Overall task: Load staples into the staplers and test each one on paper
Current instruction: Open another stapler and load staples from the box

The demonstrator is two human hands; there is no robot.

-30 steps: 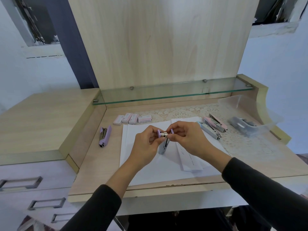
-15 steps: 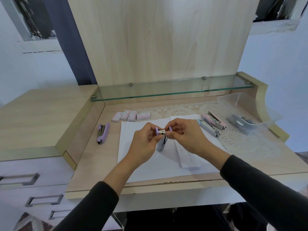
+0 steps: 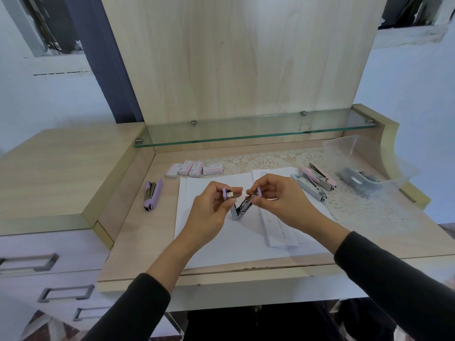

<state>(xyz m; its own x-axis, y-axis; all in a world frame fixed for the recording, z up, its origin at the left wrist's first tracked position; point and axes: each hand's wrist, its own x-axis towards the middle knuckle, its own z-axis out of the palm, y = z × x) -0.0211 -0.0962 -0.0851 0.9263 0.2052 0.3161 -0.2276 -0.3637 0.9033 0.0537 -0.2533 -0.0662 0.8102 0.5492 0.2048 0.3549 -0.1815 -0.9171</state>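
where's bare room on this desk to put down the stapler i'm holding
Free: the wood strip between the purple stapler and the paper; the paper's near half; the lace mat in front of the bin. Crowded: staple boxes at the back, blue stapler, pink stapler back right.

Left hand and right hand drew apart; stapler between them opened into a V; its purple ends, together earlier, now separated.
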